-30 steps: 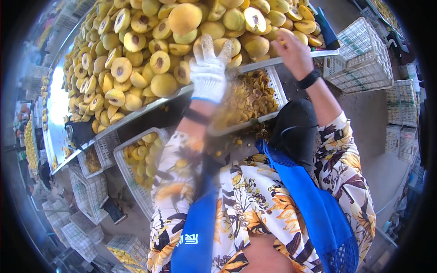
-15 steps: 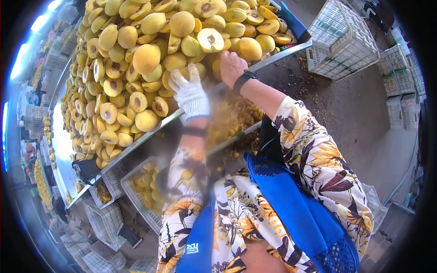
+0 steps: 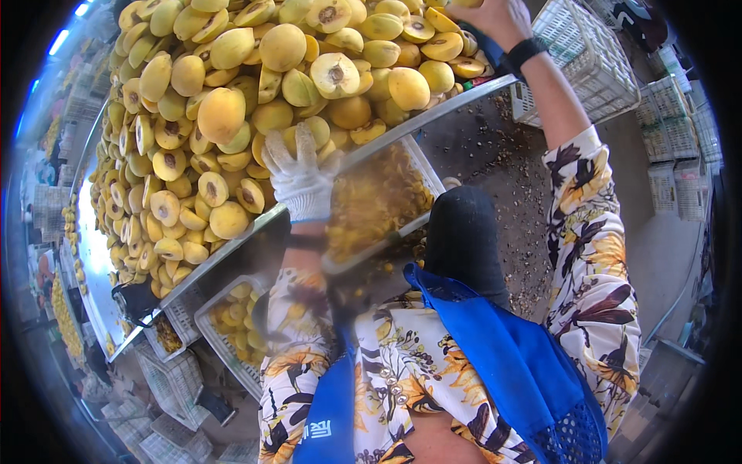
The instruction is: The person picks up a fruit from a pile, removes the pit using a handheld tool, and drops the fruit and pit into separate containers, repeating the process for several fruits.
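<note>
A large heap of yellow peaches (image 3: 283, 48), some whole and many halved with brown pit hollows, covers a metal-edged table (image 3: 440, 110). My left hand (image 3: 301, 182), in a white glove, rests at the table's near rim with fingers stretched over the fruit and nothing gripped. My bare right hand (image 3: 501, 19) reaches to the far right end of the heap, a dark band on its wrist. Its fingers curl about a yellow peach (image 3: 466, 3), partly cut off by the picture's top edge. A pale cut peach (image 3: 335, 75) lies on top of the heap.
Below the rim sits a crate (image 3: 423, 174) of wet yellow pieces, and a crate (image 3: 207, 321) of peaches stands further left. White plastic crates (image 3: 580, 62) stand at right. Debris litters the floor (image 3: 514, 166) beside my dark-clad knee (image 3: 468, 240).
My right hand has moved from the table's near rim up and right to the heap's far right end. My left hand stays on the fruit near the rim. The view has shifted slightly.
</note>
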Motion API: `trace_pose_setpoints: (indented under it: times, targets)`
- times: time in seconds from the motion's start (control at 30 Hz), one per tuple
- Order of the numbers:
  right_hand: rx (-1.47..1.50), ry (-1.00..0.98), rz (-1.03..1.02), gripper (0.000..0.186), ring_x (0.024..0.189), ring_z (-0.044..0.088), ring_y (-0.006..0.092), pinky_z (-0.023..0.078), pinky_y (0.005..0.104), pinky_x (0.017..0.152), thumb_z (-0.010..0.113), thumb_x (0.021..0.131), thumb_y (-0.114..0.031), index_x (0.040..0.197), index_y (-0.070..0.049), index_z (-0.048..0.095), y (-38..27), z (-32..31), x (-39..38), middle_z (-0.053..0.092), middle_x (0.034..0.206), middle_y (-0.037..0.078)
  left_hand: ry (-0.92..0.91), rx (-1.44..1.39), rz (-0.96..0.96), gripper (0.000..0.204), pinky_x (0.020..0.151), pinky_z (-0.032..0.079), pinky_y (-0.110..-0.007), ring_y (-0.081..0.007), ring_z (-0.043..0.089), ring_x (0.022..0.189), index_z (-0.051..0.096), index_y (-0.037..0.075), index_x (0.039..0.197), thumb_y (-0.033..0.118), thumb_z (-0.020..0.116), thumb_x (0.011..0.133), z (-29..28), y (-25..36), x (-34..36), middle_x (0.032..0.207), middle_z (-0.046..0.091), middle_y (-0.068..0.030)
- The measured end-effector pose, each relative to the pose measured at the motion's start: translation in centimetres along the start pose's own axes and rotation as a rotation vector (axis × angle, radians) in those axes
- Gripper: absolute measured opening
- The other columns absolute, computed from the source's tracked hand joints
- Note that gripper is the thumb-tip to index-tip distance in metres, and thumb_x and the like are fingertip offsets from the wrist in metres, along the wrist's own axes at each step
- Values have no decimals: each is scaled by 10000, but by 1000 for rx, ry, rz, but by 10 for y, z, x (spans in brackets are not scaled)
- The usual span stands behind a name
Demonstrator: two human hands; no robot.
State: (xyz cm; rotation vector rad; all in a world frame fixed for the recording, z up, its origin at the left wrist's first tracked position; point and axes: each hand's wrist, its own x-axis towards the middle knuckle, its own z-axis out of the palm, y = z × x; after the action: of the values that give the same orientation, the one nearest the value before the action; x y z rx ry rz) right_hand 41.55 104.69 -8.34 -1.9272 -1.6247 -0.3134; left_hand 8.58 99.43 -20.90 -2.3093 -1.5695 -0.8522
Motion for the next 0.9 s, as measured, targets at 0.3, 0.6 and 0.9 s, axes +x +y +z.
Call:
trace_pose_setpoints:
  times: [0.3,0.6,0.9]
  targets:
    - [-47,-173,-113,342,842,539,370,430,434,746,609,718,-256,953,-48,473,29,94,29,562,894,175,-39,63,17,728,896,397,-483,-434,341,1129,456,160,1213,478,712,610,-8,-10,3,1257,327,-220]
    - [119,-112,-764,312,762,599,275,496,342,629,556,801,-303,957,-33,566,-88,80,-83,601,906,160,75,-232,-117,510,817,438,-443,-388,442,1050,534,174,1109,247,738,647,8,-25,-8,1163,437,-173]
    - [193,-658,-265,743,798,601,287,500,350,662,641,725,-422,1188,73,336,-189,114,-139,537,902,208,328,-362,-373,436,912,379,-396,-328,457,1054,460,16,1149,128,636,767,-24,-39,-28,1115,460,-185]
